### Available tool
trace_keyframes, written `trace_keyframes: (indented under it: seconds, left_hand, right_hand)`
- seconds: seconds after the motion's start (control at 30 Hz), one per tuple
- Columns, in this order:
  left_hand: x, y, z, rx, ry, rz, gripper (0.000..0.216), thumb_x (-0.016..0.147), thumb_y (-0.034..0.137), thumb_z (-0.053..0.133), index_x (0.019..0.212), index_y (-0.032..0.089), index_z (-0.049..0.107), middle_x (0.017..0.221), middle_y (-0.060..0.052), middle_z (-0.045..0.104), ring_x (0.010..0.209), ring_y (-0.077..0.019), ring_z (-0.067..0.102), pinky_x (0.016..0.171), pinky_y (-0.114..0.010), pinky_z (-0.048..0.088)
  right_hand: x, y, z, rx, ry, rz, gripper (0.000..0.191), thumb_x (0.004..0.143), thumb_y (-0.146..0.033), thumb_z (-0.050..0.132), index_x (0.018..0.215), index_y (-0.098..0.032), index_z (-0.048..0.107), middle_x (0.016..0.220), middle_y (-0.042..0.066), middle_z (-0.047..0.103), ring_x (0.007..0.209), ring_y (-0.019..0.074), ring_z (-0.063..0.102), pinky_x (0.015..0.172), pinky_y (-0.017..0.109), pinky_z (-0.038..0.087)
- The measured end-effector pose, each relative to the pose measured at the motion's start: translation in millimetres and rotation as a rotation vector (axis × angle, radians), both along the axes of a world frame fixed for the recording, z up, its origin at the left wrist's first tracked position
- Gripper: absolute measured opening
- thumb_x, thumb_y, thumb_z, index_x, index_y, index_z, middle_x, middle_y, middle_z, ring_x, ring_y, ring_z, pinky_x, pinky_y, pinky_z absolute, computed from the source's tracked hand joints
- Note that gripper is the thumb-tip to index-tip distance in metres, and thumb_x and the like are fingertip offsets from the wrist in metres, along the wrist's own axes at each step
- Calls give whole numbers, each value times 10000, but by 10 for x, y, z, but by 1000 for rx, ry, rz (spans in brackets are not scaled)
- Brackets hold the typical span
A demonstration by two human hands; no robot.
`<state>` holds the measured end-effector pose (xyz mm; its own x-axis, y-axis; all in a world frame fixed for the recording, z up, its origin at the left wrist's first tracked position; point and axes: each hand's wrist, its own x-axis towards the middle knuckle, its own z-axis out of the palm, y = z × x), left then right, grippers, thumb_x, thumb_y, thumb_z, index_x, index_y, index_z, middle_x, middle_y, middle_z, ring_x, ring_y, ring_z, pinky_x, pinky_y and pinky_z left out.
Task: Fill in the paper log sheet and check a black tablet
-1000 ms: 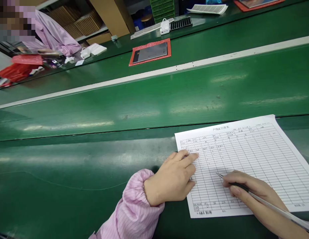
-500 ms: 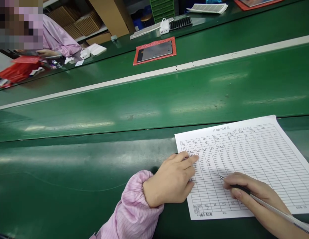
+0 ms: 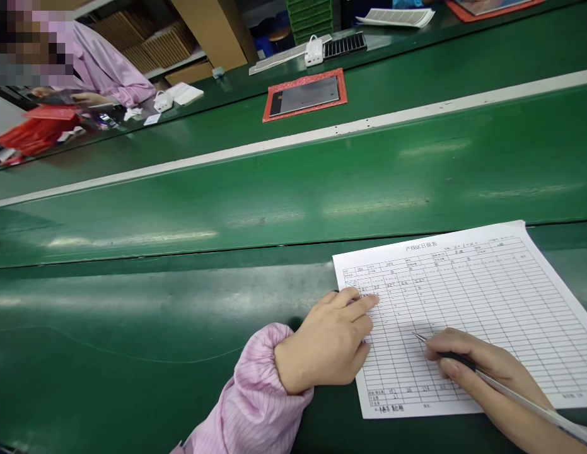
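Left grip (image 3: 327,340) on printed form (image 3: 477,290), right grip (image 3: 496,364) holding pen (image 3: 458,359)

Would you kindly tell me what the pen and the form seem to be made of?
Pen: probably glossy clear plastic, as its barrel looks see-through; the dark grip may be rubber.
Form: apparently thin paper, matte white with printed ruling.

A white rectangular paper form (image 3: 487,302) lies at the right of the near green worktop (image 3: 108,340). The left hand (image 3: 328,343) lies across its left edge; the right hand (image 3: 485,369), with a slim clear-and-black pen (image 3: 458,358), is over its lower right part. Farther off and left, a flat grey rectangular panel (image 3: 307,96) lies on a red padded sheet (image 3: 342,87), before a white boxy device (image 3: 314,53).
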<state>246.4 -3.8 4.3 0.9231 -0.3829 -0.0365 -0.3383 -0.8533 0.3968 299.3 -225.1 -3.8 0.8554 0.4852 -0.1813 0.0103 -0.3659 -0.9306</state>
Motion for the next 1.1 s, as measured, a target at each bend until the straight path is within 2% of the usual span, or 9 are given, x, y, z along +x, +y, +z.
trace_keyframes:
  seconds: [0.67, 0.87, 1.0, 1.1]
  left_hand:
    - [14, 12, -9, -33, 51, 11, 122, 807, 207, 533, 789, 126, 622, 1260, -70, 567, 1079, -266, 476, 841, -406, 491]
    - [11, 23, 2, -52, 48, 10, 118, 795, 208, 546, 779, 123, 627, 1254, -72, 572, 1071, -266, 479, 847, -398, 493]
    - [2, 41, 25, -79, 49, -20, 131, 785, 231, 549, 784, 124, 625, 1230, -73, 584, 1049, -264, 488, 828, -383, 503]
    - [-1, 39, 37, -39, 80, -32, 134, 790, 219, 520, 788, 131, 621, 1225, -60, 589, 1034, -264, 486, 795, -397, 510]
  right_hand:
    - [26, -6, 24, -57, -24, 23, 393, 749, -649, 603, 759, -276, 725, 760, 23, 701, 734, 201, 661, 706, 247, 562]
    - [25, -2, 13, -25, -21, 24, 330, 758, -602, 624, 757, -287, 725, 758, 17, 701, 727, 195, 662, 673, 227, 563]
    - [49, -15, -8, -34, -44, 59, 385, 774, -629, 585, 753, -270, 721, 751, 28, 700, 717, 204, 668, 652, 239, 572]
    - [90, -43, -26, -50, -82, 143, 324, 806, -552, 583, 787, -261, 724, 771, 36, 705, 724, 210, 677, 638, 233, 578]
